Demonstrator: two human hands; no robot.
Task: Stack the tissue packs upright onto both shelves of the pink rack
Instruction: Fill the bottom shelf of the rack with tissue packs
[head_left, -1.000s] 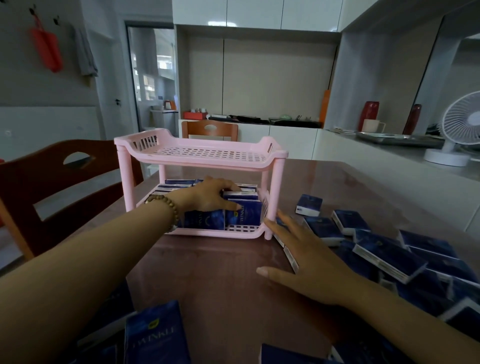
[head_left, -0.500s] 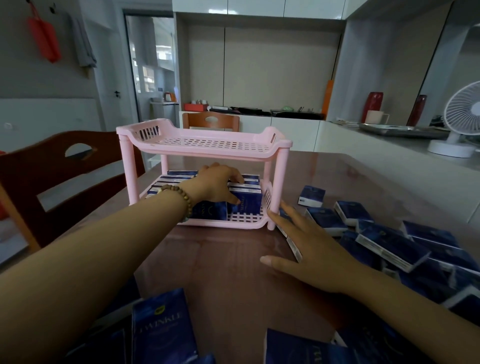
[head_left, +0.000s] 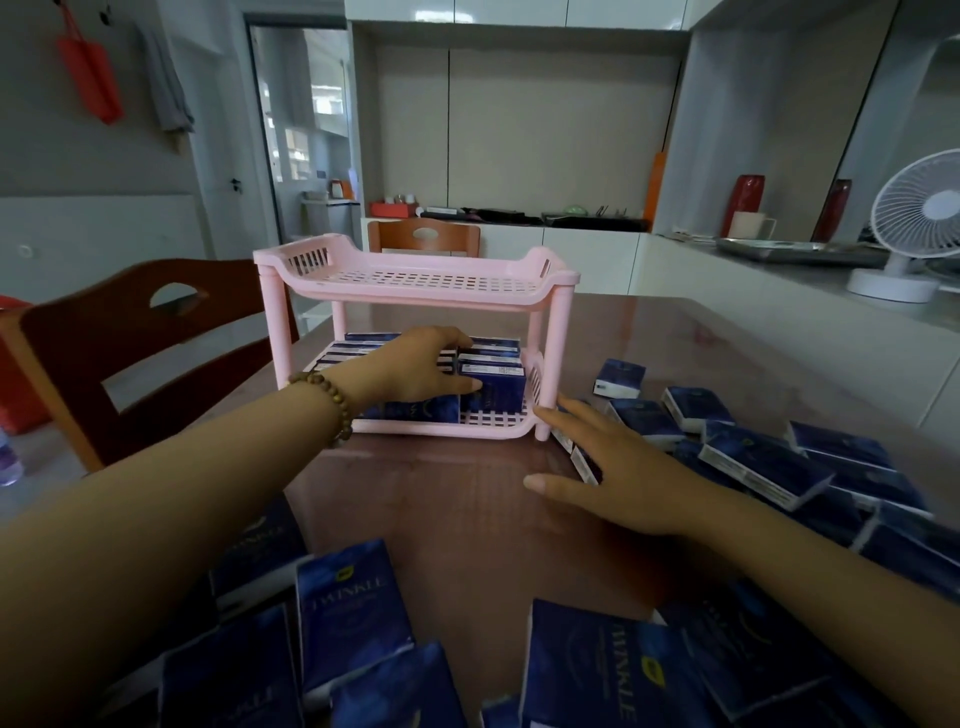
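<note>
The pink rack (head_left: 415, 300) stands on the brown table (head_left: 467, 519); its top shelf is bare. Several dark blue tissue packs (head_left: 493, 384) stand upright on its lower shelf. My left hand (head_left: 415, 364), with a bead bracelet on the wrist, reaches into the lower shelf. Its fingers curl over the tops of the packs and the thumb presses the front of one. My right hand (head_left: 623, 478) lies flat on the table by the rack's right front leg, fingers spread, partly over loose packs. Loose packs lie to the right (head_left: 763, 467) and along the near edge (head_left: 353, 608).
A dark wooden chair (head_left: 130, 332) stands at the table's left side and another chair (head_left: 423, 236) behind the rack. A white fan (head_left: 919, 228) and a metal tray (head_left: 789, 249) sit on the counter at right. A plastic bottle (head_left: 8, 462) shows at the left edge.
My left hand has slid a little to the right along the packs on the lower shelf. My right hand has stayed flat on the table.
</note>
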